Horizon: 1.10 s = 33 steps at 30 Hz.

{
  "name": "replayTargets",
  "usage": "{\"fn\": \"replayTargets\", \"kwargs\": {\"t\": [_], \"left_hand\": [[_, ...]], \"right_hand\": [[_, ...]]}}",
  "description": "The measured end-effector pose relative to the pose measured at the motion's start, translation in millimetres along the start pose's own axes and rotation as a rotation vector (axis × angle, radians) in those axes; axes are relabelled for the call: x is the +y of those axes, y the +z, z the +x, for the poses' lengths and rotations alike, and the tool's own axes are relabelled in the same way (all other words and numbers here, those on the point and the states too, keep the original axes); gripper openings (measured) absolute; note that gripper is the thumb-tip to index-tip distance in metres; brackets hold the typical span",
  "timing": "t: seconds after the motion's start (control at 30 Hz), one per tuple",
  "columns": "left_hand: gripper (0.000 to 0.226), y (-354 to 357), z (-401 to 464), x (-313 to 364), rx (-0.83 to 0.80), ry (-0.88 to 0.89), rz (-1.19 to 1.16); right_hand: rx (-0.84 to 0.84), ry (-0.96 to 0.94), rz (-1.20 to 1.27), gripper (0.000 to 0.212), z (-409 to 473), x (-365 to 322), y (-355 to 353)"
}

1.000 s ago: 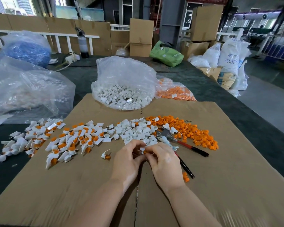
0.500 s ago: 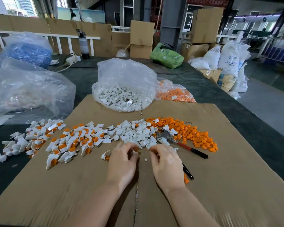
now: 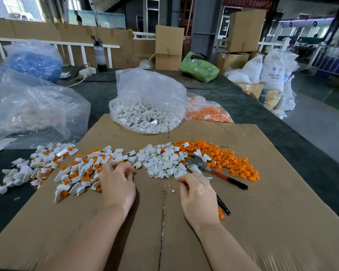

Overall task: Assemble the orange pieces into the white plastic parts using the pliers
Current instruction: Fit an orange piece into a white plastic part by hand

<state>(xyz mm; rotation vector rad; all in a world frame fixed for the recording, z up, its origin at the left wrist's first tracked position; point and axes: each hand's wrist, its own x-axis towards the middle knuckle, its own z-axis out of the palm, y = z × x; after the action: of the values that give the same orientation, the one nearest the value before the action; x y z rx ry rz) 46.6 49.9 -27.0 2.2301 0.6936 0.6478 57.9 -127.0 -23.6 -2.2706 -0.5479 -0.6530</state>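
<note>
Two bags (image 3: pixel 149 98): white parts, orange pieces (image 3: pixel 209 112) | hands (image 3: pixel 117 184) (image 3: pixel 198 194) curled, contents hidden

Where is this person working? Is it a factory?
Probably yes, a factory or warehouse workshop. Stacked cardboard boxes and big white sacks stand around, and clear bags of white plastic parts and orange pieces sit on the long table.
</note>
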Motion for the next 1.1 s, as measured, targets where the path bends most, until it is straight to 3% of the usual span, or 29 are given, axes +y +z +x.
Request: {"fn": "replayTargets", "kwargs": {"t": [0.13, 0.23, 0.37, 0.6, 0.83, 1.1], "left_hand": [[0.018, 1, -3, 1, 0.041, 0.055, 0.138], [0.017, 3, -10, 6, 0.033, 0.226, 0.176], [0.025, 10, -18, 12, -0.090, 0.417, 0.172], [0.045, 28, -26, 13, -0.254, 0.458, 0.259], [0.042, 32, -23, 11, -0.273, 0.454, 0.196], [0.029, 32, -25, 17, -0.228, 0.481, 0.118]], "right_hand": [[-0.004, -0.005, -0.006, 0.014, 1, 0, 1], [-0.004, -0.006, -0.022, 0.014, 0, 2, 2], [0.000, -0.013, -0.054, 0.014, 1, 4, 4], [0.105, 0.100, -0.225, 0.023, 23, 26, -15], [-0.176, 0.439, -0.656, 0.029, 48, 63, -49], [-0.333, 0.431, -0.756, 0.023, 59, 76, -60]]}}
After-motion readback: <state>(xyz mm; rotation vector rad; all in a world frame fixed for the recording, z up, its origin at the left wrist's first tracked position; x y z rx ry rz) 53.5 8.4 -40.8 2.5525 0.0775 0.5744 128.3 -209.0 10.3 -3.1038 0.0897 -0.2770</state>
